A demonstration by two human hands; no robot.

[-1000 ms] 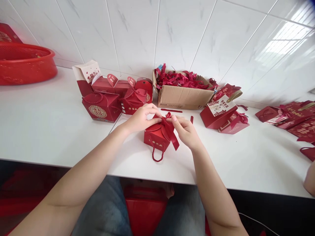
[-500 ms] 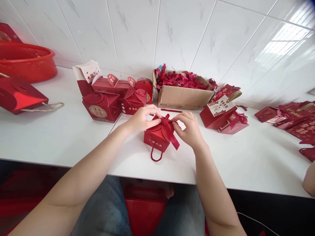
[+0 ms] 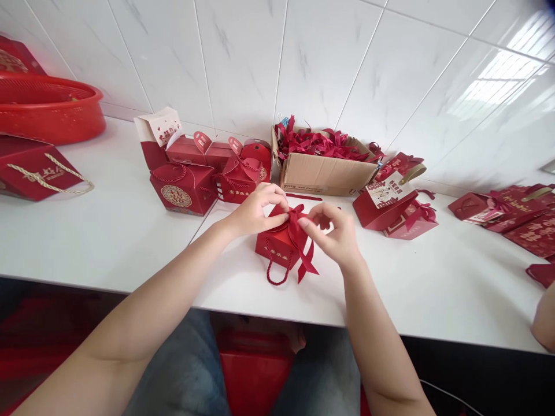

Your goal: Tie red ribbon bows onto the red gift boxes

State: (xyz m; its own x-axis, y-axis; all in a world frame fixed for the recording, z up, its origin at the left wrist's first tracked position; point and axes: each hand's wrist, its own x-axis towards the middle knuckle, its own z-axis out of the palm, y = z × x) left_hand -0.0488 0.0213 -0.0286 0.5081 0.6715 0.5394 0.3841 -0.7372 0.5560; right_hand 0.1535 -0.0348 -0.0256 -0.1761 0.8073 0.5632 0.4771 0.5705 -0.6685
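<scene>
On the white table point(image 3: 416, 283) before a tiled wall point(image 3: 243, 63), holding the red ribbon point(image 3: 297, 229) in nearly closed pinches of left hand point(image 3: 255, 212) and right hand point(image 3: 337, 237), seemingly from opposite sides to steady its bow atop the small red box point(image 3: 280, 260) between them.

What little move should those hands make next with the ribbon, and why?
Perhaps draw the red ribbon gently outward to snug its bow: the left hand and right hand both have fingers at it, atop the small red box, and its tails hang loose near the front.
</scene>
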